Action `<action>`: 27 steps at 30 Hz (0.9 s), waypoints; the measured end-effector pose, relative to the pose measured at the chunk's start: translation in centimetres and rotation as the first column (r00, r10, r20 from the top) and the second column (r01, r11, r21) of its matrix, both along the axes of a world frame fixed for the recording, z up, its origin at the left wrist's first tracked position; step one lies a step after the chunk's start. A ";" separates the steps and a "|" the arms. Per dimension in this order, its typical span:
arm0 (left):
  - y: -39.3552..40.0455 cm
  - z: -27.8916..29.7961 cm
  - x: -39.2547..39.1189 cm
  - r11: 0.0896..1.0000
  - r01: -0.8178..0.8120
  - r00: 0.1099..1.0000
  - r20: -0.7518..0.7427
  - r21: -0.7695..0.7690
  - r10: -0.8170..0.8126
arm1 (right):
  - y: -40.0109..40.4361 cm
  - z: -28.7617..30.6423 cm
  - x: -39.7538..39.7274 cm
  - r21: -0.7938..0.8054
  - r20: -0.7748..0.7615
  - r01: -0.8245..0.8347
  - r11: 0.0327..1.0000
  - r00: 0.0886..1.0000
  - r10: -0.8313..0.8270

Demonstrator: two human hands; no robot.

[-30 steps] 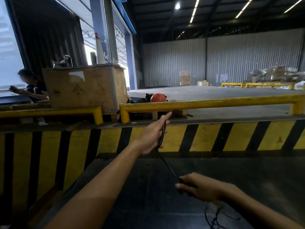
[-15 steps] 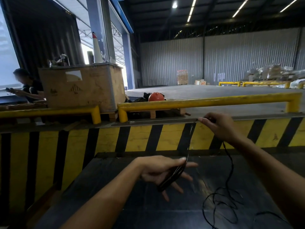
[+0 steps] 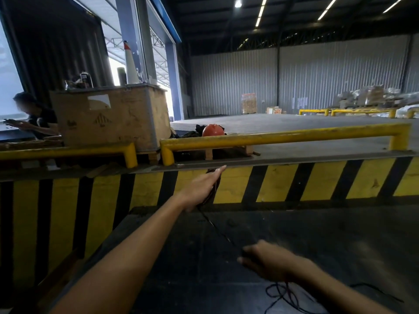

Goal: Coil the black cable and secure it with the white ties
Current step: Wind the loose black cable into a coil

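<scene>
In front of you the yellow-and-black striped dock wall [image 3: 294,182] runs across the whole view, with a long yellow guard rail [image 3: 283,137] on the ledge above it and a dark platform [image 3: 317,241] below, under your arms. Left of the rail stands a large brown crate [image 3: 108,118], and a person sits behind it at the far left edge, bent over something in their hands. An orange hard hat [image 3: 212,130] peeks over the rail near the middle. Your left hand [image 3: 200,189] reaches forward and up against the striped wall, fingers stretched out nearly flat rather than curled, with several loops of the black cable [image 3: 217,230] gathered along its palm side and hanging down past the wrist. From there a single taut strand slants down and right to your right hand [image 3: 266,259], which is low over the platform and blurred; it looks closed around the strand, though the blur makes the pinch hard to read. Loose slack lies in tangled loops on the platform just below that wrist.
</scene>
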State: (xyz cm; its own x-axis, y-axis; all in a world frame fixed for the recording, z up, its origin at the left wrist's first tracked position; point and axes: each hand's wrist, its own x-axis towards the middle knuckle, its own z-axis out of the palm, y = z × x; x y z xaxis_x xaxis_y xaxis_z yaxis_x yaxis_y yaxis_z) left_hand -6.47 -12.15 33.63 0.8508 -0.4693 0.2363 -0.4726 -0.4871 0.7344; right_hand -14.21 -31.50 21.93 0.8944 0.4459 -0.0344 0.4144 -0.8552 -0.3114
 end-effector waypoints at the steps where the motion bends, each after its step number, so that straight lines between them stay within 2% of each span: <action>1: 0.8 -0.6 0.4 0.994 -0.014 0.999 0.039 0.106 0.010 | -1.0 1.2 0.2 0.024 0.013 0.007 1.000 1.000 -0.007; 3: 2.1 -1.7 0.8 0.953 -0.020 1.000 0.017 0.301 0.015 | -3.0 3.8 0.8 0.084 0.071 0.033 0.996 0.997 -0.039; 5: 2.8 -2.7 0.9 0.879 -0.012 0.995 -0.085 0.477 0.060 | -4.8 6.9 1.4 0.178 0.165 0.082 0.981 0.980 -0.112; 7: 2.9 -3.4 0.3 0.823 0.097 0.953 -0.290 0.560 0.084 | -6.4 9.5 2.0 0.289 0.307 0.103 0.952 0.932 -0.194; 8: 2.7 -3.5 -0.3 0.822 0.197 0.901 -0.429 0.534 0.063 | -7.1 10.4 2.4 0.336 0.385 0.108 0.936 0.891 -0.241; 10: 2.3 -3.6 -1.4 0.861 0.401 0.721 -0.688 0.315 -0.084 | -7.7 11.1 3.5 0.416 0.499 0.115 0.902 0.801 -0.332; 11: 1.9 -3.4 -1.9 0.864 0.475 0.617 -0.764 0.168 -0.191 | -7.8 11.0 4.0 0.452 0.527 0.119 0.884 0.764 -0.373; 13: 0.9 -2.6 -2.9 0.838 0.538 0.459 -0.803 -0.088 -0.379 | -7.4 10.2 5.0 0.513 0.526 0.140 0.847 0.729 -0.439; 15: 0.1 -1.6 -3.6 0.811 0.504 0.408 -0.746 -0.297 -0.527 | -6.9 8.9 5.4 0.569 0.458 0.190 0.800 0.735 -0.500; 17: -0.3 -0.5 -3.8 0.760 0.427 0.405 -0.648 -0.489 -0.645 | -6.0 7.3 5.0 0.617 0.341 0.243 0.749 0.775 -0.532; 18: -0.6 0.1 -3.9 0.720 0.399 0.405 -0.595 -0.569 -0.694 | -5.3 6.1 4.5 0.611 0.271 0.267 0.745 0.814 -0.514; 20: -1.3 1.2 -4.2 0.649 0.345 0.448 -0.489 -0.678 -0.748 | -2.7 3.2 2.9 0.471 0.184 0.241 0.849 0.914 -0.361; 22: -2.1 1.7 -4.2 0.647 0.284 0.563 -0.423 -0.708 -0.710 | 0.7 0.3 0.9 0.320 0.120 0.128 0.939 0.977 -0.174; 23: -2.5 1.8 -4.1 0.679 0.259 0.633 -0.411 -0.687 -0.657 | 2.1 -0.5 -0.1 0.262 0.107 0.074 0.962 0.989 -0.105; 25: -2.5 1.2 -3.5 0.819 0.233 0.827 -0.337 -0.524 -0.451 | 3.5 -0.9 -1.0 0.164 0.098 -0.030 0.986 0.995 0.014; 26: -2.2 0.7 -3.0 0.907 0.204 0.924 -0.233 -0.368 -0.303 | 3.5 -0.3 -1.2 0.130 0.068 -0.066 0.989 0.996 0.058; 27: -1.7 0.1 -2.5 0.971 0.149 0.979 -0.109 -0.186 -0.171 | 3.2 0.6 -1.3 0.111 0.037 -0.088 0.990 0.996 0.084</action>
State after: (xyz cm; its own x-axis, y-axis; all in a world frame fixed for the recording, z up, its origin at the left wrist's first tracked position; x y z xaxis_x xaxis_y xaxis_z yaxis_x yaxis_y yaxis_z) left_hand -8.94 -13.85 33.76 0.7955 -0.5624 0.2256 -0.4347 -0.2701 0.8591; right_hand -15.51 -28.31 22.49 0.8524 0.5206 0.0486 0.4962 -0.7762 -0.3889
